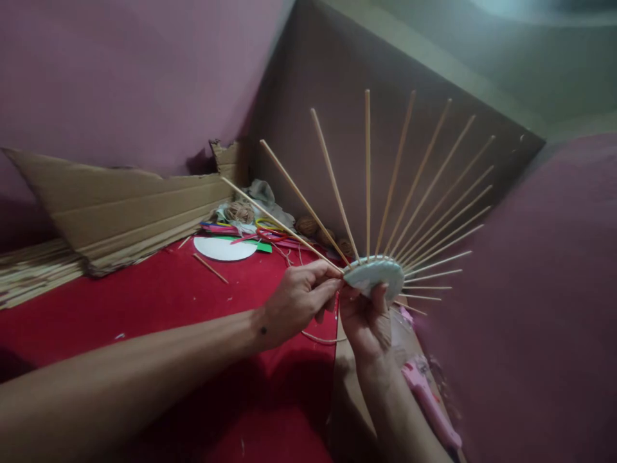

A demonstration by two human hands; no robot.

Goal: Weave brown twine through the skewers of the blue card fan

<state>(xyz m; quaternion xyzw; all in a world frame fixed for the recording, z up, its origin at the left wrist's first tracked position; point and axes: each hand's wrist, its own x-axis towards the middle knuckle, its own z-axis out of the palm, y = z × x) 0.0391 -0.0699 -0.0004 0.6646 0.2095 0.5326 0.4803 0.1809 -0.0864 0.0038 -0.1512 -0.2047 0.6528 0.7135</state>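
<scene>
A pale round disc (378, 273) is held up in front of me, tilted, with several thin wooden sticks (367, 167) fanning out from its edge. Below it, my right hand (369, 321) grips the disc, the thumb on its near face. My left hand (308, 289) pinches the lower end of the leftmost wooden stick (279, 222), right at the disc's left edge. Part of the disc's underside is hidden by my fingers. A thin string (321, 339) lies beneath the hands.
A white disc (224, 249) and a loose short stick (211, 268) lie on the red cloth (159, 308). Balls of twine (240, 211) sit behind. Folded cardboard (139, 206) and bundled sticks (33, 273) lie left; a pink glue gun (429, 399) is at right.
</scene>
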